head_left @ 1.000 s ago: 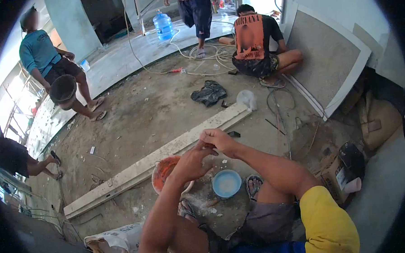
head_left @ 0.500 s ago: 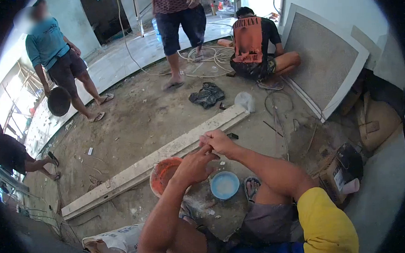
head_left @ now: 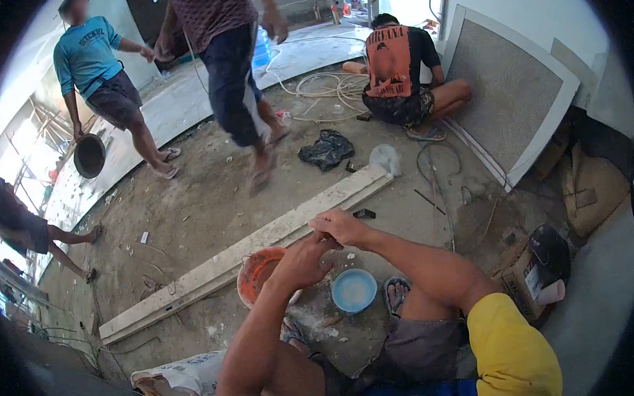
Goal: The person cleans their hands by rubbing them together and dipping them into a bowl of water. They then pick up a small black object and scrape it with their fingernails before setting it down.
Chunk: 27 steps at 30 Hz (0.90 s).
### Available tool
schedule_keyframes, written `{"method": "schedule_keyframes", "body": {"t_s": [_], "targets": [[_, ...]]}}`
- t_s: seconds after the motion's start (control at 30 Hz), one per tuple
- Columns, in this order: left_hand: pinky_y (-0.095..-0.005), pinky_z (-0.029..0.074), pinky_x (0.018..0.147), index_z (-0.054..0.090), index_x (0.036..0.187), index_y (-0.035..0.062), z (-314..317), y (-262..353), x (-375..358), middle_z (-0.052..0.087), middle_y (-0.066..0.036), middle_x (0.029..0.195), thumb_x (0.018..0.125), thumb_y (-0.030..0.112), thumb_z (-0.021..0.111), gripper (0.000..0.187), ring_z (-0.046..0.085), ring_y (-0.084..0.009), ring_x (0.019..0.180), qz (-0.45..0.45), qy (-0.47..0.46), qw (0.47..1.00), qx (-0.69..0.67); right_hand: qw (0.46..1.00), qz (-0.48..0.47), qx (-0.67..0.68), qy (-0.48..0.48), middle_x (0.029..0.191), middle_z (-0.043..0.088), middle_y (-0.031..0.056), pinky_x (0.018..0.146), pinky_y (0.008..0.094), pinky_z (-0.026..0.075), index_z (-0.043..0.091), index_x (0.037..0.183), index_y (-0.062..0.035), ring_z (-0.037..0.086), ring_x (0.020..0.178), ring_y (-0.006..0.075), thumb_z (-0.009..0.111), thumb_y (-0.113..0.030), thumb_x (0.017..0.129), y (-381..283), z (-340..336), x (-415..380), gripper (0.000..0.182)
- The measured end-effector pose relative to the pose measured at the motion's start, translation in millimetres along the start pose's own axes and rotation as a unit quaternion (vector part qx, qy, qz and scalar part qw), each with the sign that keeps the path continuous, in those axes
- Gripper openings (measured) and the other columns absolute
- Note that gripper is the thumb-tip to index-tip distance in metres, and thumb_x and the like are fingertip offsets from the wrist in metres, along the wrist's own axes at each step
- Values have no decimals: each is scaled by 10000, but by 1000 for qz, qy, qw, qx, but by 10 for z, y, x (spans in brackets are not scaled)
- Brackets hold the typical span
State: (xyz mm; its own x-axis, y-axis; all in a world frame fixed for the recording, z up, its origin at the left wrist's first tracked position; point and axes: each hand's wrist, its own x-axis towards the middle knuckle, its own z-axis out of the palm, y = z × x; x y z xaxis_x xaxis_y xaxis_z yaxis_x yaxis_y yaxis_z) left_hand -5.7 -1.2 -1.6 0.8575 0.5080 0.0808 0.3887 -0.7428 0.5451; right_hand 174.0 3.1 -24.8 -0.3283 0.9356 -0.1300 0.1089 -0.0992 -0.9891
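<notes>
My left hand (head_left: 301,264) and my right hand (head_left: 338,227) touch each other above the floor, in front of my knees. The fingers of both are bent together where they meet, and whether anything small lies between them cannot be made out. Just below and left of them stands an orange bucket (head_left: 254,289), partly covered by my left wrist. A light blue bowl (head_left: 354,291) with pale contents sits on the floor below my right forearm. Beyond my hands a long pale board (head_left: 214,275) lies diagonally.
A person in a blue shirt (head_left: 95,55) holds a dark round pan (head_left: 89,155). Another person walks at the top centre; one squats near a framed panel (head_left: 513,83). A black plastic bag (head_left: 326,150), a cable coil (head_left: 326,86) and a cardboard box (head_left: 522,281) lie about.
The person at the top centre has stepped left, and the one in blue has shifted right with an arm reaching out. My hands stay together, nearly in place.
</notes>
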Motion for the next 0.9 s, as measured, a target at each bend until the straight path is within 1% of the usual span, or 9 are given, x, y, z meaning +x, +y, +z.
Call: {"method": "schedule_keyframes", "body": {"t_s": [0.1, 0.2, 0.3, 0.4, 0.47, 0.6, 0.8, 0.87, 0.9], "targets": [[-445, 461, 922, 619, 1142, 90, 38, 5, 2, 544, -161, 1231, 808, 180, 675, 351, 570, -362, 1078, 18, 3, 1000, 13, 1000, 11, 8, 23, 640, 571, -3, 463, 249, 368, 613, 760, -28, 467, 519, 66, 514, -329, 969, 18, 15, 12, 380], [-444, 464, 919, 622, 1126, 79, 53, 34, 3, 547, -151, 1226, 801, 164, 678, 341, 568, -356, 1084, 7, -6, 1000, 10, 997, 7, -60, 45, 639, 583, 5, 459, 257, 376, 619, 758, -20, 469, 508, 68, 526, -329, 964, 67, 9, 43, 383], [-438, 461, 926, 622, 1123, 74, 63, -20, 7, 549, -142, 1223, 790, 148, 687, 347, 560, -344, 1102, 19, -12, 1000, 5, 997, 5, -46, 63, 659, 607, 16, 483, 257, 402, 633, 769, -14, 499, 537, 73, 541, -314, 962, 64, 12, 37, 368], [-429, 460, 930, 641, 1107, 101, 31, -46, -9, 551, -127, 1213, 808, 206, 679, 319, 561, -328, 1106, 28, 9, 1000, -3, 997, -10, 5, 82, 687, 631, 36, 528, 292, 438, 655, 784, -4, 549, 596, 100, 573, -314, 945, 67, 9, 12, 359], [-410, 462, 924, 623, 1122, 73, 19, -81, -18, 553, -140, 1208, 798, 165, 701, 347, 567, -329, 1091, 17, 18, 999, -44, 997, -38, 43, 60, 728, 636, 30, 566, 289, 451, 662, 840, -7, 555, 639, 98, 571, -300, 951, 161, -31, 55, 326], [-405, 462, 920, 626, 1123, 75, -48, -50, -32, 561, -142, 1189, 808, 187, 701, 342, 568, -322, 1087, 11, 8, 998, -68, 994, -61, 88, 3, 798, 633, 41, 535, 245, 416, 627, 889, -30, 535, 665, 83, 547, -292, 963, 50, -3, 6, 283], [-419, 455, 937, 635, 1105, 70, -2, 21, 5, 570, -138, 1194, 825, 243, 676, 331, 554, -336, 1108, 3, -39, 999, -3, 1000, 14, 4, 4, 677, 557, -4, 511, 252, 403, 569, 778, -49, 484, 588, 78, 562, -330, 949, 140, -14, 97, 329], [-425, 452, 945, 635, 1105, 74, 38, 21, 13, 569, -135, 1206, 829, 247, 663, 327, 549, -344, 1114, 5, -41, 999, 6, 998, 21, -53, 35, 645, 537, 10, 558, 312, 417, 601, 727, -23, 467, 609, 106, 587, -447, 916, 193, 6, 120, 465], [-425, 452, 945, 635, 1105, 74, 49, 15, 7, 569, -135, 1206, 829, 247, 663, 327, 549, -344, 1114, 5, -42, 999, 5, 998, 22, -52, 35, 645, 537, 10, 558, 312, 417, 601, 727, -23, 467, 609, 106, 587, -447, 916, 235, 1, 139, 465]]}}
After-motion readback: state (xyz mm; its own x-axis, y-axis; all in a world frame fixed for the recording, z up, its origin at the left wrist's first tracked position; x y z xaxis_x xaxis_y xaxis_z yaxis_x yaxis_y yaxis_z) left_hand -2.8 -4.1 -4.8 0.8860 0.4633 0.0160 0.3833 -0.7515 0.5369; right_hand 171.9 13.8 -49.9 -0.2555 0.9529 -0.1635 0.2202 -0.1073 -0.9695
